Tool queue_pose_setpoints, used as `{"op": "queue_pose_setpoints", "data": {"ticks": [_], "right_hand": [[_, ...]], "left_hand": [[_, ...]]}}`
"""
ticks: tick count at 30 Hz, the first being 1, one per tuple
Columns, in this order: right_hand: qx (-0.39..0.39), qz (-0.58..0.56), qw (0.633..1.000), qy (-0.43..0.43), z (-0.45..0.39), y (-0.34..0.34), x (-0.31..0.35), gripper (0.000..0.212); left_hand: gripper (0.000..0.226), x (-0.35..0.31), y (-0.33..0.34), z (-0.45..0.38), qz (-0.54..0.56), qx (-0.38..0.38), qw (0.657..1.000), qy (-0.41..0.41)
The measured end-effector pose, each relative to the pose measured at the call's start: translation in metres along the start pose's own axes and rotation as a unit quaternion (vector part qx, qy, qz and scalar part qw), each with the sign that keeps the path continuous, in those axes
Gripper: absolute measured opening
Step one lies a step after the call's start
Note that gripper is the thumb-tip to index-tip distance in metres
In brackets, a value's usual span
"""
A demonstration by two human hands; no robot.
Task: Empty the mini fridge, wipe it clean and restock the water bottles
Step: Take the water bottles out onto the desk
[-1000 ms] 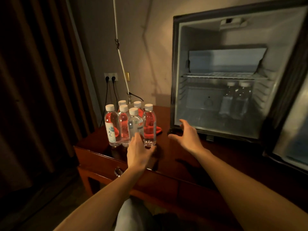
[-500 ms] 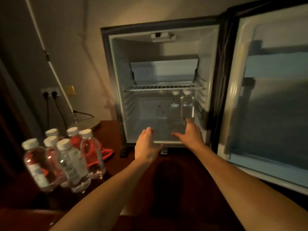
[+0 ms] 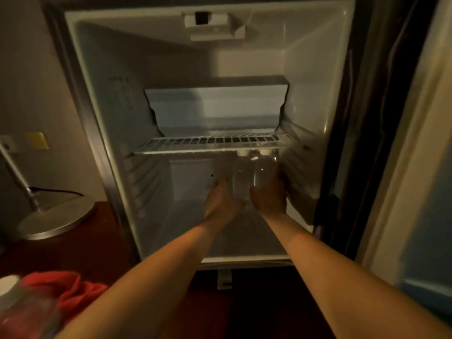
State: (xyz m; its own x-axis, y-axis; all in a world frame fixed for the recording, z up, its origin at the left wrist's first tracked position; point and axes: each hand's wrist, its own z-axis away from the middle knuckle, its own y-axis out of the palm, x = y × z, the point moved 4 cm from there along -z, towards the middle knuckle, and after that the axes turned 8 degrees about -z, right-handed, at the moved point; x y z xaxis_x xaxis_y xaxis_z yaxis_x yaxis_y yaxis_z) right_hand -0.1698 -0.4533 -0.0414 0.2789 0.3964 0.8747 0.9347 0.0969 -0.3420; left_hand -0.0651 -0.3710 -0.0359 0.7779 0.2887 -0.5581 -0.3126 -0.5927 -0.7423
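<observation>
— What takes up most of the view?
— The mini fridge [image 3: 117, 99], its door [image 3: 420, 167] swung wide to the right. It stands on a dark wooden tabletop [image 3: 80, 245].
— Inside?
— A white wire shelf [image 3: 210, 144] across the middle; under it, at the back right, two clear water bottles [image 3: 254, 177] with white caps, standing upright and side by side.
— And the hands?
— Both are deep in the lower compartment. The right hand [image 3: 270, 194] curls round the right bottle. The left hand [image 3: 221, 201] is at the left bottle, fingers extended, not gripping.
— Outside?
— A round metal lamp base [image 3: 58, 218] at left, a red cloth [image 3: 73, 292] near the bottom corner, and a blurred bottle [image 3: 22, 311] in front of it.
</observation>
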Motion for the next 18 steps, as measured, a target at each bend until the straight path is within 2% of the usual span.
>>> {"op": "queue_pose_setpoints", "data": {"ticks": [2, 5, 7, 8, 9, 11, 13, 14, 17, 18], "right_hand": [[-0.035, -0.025, 0.999, -0.019, -0.010, 0.004, 0.002, 0.086], [-0.085, -0.024, 0.995, -0.052, -0.018, 0.010, -0.001, 0.088], [-0.089, 0.021, 0.993, -0.069, -0.018, 0.013, -0.005, 0.078], [-0.080, 0.045, 0.993, -0.067, -0.018, 0.013, -0.006, 0.073], [-0.073, 0.076, 0.992, -0.072, -0.019, 0.014, -0.009, 0.069], [-0.065, 0.116, 0.988, -0.078, -0.017, 0.011, -0.009, 0.063], [-0.058, 0.106, 0.989, -0.081, -0.005, 0.004, -0.001, 0.068], [-0.056, 0.089, 0.992, -0.076, 0.006, -0.002, 0.004, 0.070], [-0.050, 0.039, 0.995, -0.081, 0.045, -0.017, 0.018, 0.069], [-0.045, 0.041, 0.995, -0.084, 0.060, -0.022, 0.024, 0.066]], "left_hand": [[0.032, -0.005, 0.008, -0.016, 0.040, 0.011, 0.999, 0.000], [0.026, -0.010, 0.013, -0.027, 0.088, 0.003, 0.996, 0.004], [0.063, -0.005, 0.016, -0.030, 0.080, 0.008, 0.997, -0.018], [0.073, -0.003, 0.016, -0.029, 0.080, -0.001, 0.996, -0.029], [0.070, -0.003, 0.012, -0.025, 0.099, -0.006, 0.994, -0.042], [0.044, -0.003, 0.002, -0.016, 0.117, -0.025, 0.991, -0.061], [0.035, -0.004, -0.012, 0.001, 0.115, -0.026, 0.991, -0.066], [0.037, -0.003, -0.018, 0.011, 0.116, -0.027, 0.990, -0.069], [0.066, 0.006, -0.039, 0.047, 0.107, -0.052, 0.989, -0.085], [0.067, 0.008, -0.046, 0.061, 0.098, -0.055, 0.990, -0.087]]}}
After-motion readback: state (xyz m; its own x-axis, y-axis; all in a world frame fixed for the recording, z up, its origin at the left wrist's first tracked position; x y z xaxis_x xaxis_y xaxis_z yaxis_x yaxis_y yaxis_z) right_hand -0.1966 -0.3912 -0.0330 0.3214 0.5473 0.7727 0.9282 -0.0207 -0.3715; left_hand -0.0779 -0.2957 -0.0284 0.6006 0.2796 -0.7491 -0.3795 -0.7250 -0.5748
